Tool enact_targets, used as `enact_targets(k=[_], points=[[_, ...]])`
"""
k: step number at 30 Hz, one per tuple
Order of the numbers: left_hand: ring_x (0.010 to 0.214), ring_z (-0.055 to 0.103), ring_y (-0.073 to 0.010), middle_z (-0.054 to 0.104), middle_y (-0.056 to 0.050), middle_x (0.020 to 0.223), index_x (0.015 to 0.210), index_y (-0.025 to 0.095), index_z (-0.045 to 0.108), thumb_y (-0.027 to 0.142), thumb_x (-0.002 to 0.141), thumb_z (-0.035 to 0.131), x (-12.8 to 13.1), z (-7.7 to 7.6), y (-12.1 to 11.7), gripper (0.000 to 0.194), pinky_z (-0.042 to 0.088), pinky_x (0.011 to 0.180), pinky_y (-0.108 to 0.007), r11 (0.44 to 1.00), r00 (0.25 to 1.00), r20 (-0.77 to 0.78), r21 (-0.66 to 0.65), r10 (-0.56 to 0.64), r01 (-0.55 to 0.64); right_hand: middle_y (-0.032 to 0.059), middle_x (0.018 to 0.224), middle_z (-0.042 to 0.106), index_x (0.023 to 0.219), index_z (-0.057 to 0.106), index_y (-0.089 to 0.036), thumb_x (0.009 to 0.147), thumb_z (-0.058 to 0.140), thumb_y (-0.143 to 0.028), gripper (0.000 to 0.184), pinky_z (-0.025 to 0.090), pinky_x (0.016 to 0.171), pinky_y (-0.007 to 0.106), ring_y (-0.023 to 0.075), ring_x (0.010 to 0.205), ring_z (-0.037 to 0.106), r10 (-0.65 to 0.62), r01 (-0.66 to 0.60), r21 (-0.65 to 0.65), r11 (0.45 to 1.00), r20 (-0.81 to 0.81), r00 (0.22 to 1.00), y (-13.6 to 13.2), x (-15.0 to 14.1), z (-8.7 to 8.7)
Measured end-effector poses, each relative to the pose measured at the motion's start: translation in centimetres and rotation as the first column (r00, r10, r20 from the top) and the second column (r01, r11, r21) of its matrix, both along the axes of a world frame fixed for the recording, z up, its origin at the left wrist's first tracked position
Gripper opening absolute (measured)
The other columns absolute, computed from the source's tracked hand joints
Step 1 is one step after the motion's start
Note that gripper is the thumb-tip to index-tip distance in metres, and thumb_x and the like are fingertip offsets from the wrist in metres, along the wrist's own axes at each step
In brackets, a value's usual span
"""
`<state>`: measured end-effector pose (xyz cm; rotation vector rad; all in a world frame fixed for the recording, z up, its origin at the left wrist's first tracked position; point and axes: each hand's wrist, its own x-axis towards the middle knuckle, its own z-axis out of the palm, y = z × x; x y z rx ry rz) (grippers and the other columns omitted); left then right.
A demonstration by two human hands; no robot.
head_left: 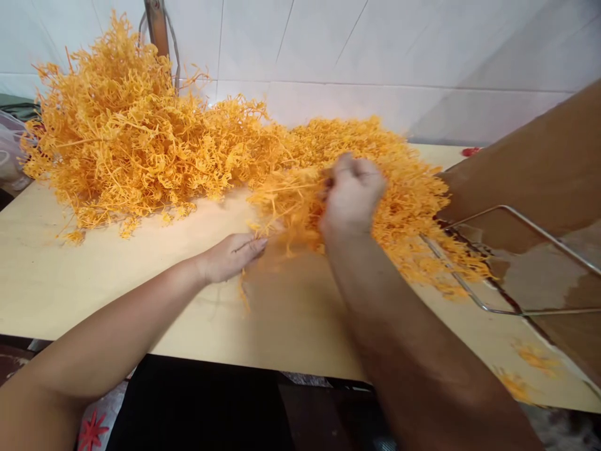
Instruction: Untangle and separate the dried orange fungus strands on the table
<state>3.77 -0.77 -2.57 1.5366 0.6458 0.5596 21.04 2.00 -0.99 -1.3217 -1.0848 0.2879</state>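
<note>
Beside the orange heap (154,144), a sprig (255,228) was pinched by the left hand (230,258), seemingly for control; right hand (352,191) blurred, grip couldn't be told!

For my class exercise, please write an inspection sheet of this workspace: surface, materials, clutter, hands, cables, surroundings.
Surface: pale tabletop, partly covered.
Job's things: tall orange pile at left; lower orange heap at right, overlapping a metal wire frame.
Clutter: loose orange bits near the right front; small red piece at the back.
Hands: left hand pinches a thin orange sprig; right hand, blurred, is at the heap, grip unclear.
Cables: dark cord beside the upright post.
Surroundings: white tiled wall; brown panel at right.
</note>
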Motion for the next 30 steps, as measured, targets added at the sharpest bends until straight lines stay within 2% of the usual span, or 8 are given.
enact_targets(k=[3, 6, 9, 14, 20, 23, 27, 30], points=[[0.040, 0.020, -0.0036, 0.024, 0.008, 0.045, 0.055, 0.018, 0.030, 0.033, 0.087, 0.032, -0.2, -0.1, -0.3, 0.036, 0.017, 0.042, -0.020, 0.995, 0.999, 0.034, -0.101, 0.001, 0.003, 0.0001, 0.064, 0.042, 0.064, 0.040, -0.021, 0.079, 0.046, -0.038, 0.023, 0.036, 0.047, 0.025, 0.0111, 0.057, 0.043, -0.088, 0.098, 0.030, 0.995, -0.235, 0.968, -0.3, 1.2, 0.7], [0.038, 0.018, -0.0034, 0.023, 0.008, 0.043, 0.055, 0.018, 0.029, 0.031, 0.087, 0.029, 0.0, -0.1, -0.1, 0.034, 0.015, 0.041, -0.020, 0.990, 0.999, 0.030, -0.144, 0.012, -0.008, 0.0005, 0.075, 0.051, 0.075, 0.048, -0.021, 0.075, 0.052, -0.030, 0.011, 0.041, 0.044, 0.024, 0.0098, 0.056, 0.051, 0.110, -0.112, 0.013, 0.994, -0.314, 0.943, -1.0, 0.2, 1.2], [0.041, 0.023, -0.0037, 0.027, 0.007, 0.046, 0.055, 0.018, 0.031, 0.032, 0.086, 0.030, 0.2, -0.1, 0.0, 0.034, 0.019, 0.042, -0.020, 0.999, 1.000, 0.016, -0.054, 0.001, 0.000, 0.0007, 0.082, 0.053, 0.076, 0.045, -0.021, 0.075, 0.049, -0.024, 0.006, 0.045, 0.045, 0.024, 0.0085, 0.054, 0.054, 0.188, -0.209, -0.024, 0.978, -0.341, 0.921, -1.3, -0.8, 1.6], [0.048, 0.028, -0.0057, 0.030, 0.006, 0.053, 0.060, 0.018, 0.032, 0.032, 0.086, 0.030, -0.2, 0.1, -0.2, 0.030, 0.028, 0.050, -0.020, 0.986, 0.990, -0.134, 0.168, 0.033, -0.010, 0.0056, 0.080, 0.055, 0.077, 0.044, -0.021, 0.078, 0.045, -0.021, 0.002, 0.048, 0.062, 0.031, 0.0143, 0.072, 0.058, 0.043, -0.044, 0.160, 0.986, 0.007, 0.999, -1.9, 0.1, 1.9], [0.055, 0.037, -0.0092, 0.039, 0.002, 0.057, 0.062, 0.018, 0.036, 0.033, 0.085, 0.029, -0.9, 0.8, 0.1, 0.028, 0.031, 0.058, -0.024, 0.879, 0.885, -0.415, 0.477, 0.211, 0.014, 0.0095, 0.089, 0.058, 0.081, 0.051, -0.023, 0.083, 0.041, -0.023, 0.010, 0.043, 0.082, 0.044, 0.0256, 0.103, 0.052, -0.076, -0.006, 0.177, 0.984, 0.453, 0.888, -4.8, -1.0, 3.2], [0.054, 0.038, -0.0109, 0.042, 0.001, 0.057, 0.063, 0.019, 0.038, 0.034, 0.084, 0.030, -1.1, 1.0, 0.3, 0.028, 0.030, 0.058, -0.025, 0.826, 0.815, -0.499, 0.562, 0.294, 0.045, 0.0079, 0.093, 0.060, 0.082, 0.048, -0.024, 0.083, 0.040, -0.019, 0.010, 0.043, 0.084, 0.042, 0.0234, 0.103, 0.053, -0.020, -0.092, 0.215, 0.972, 0.465, 0.885, -5.6, -2.0, 3.4], [0.052, 0.037, -0.0126, 0.046, -0.001, 0.058, 0.068, 0.019, 0.046, 0.034, 0.084, 0.029, -1.1, 1.3, 0.1, 0.028, 0.025, 0.055, -0.027, 0.742, 0.709, -0.590, 0.656, 0.387, 0.141, 0.0045, 0.081, 0.059, 0.086, 0.043, -0.021, 0.080, 0.037, -0.017, 0.010, 0.044, 0.058, 0.033, 0.0153, 0.062, 0.057, 0.294, -0.298, -0.043, 0.954, 0.343, 0.892, -4.9, -2.9, 2.3], [0.052, 0.040, -0.0138, 0.053, -0.004, 0.062, 0.075, 0.018, 0.054, 0.032, 0.083, 0.028, -1.0, 1.6, -0.2, 0.031, 0.025, 0.053, -0.027, 0.692, 0.654, -0.632, 0.687, 0.416, 0.223, 0.0058, 0.080, 0.058, 0.090, 0.045, -0.018, 0.079, 0.037, -0.018, 0.013, 0.043, 0.063, 0.032, 0.0169, 0.069, 0.056, 0.428, -0.336, -0.281, 0.899, 0.407, 0.807, -4.4, -3.7, 1.5]])
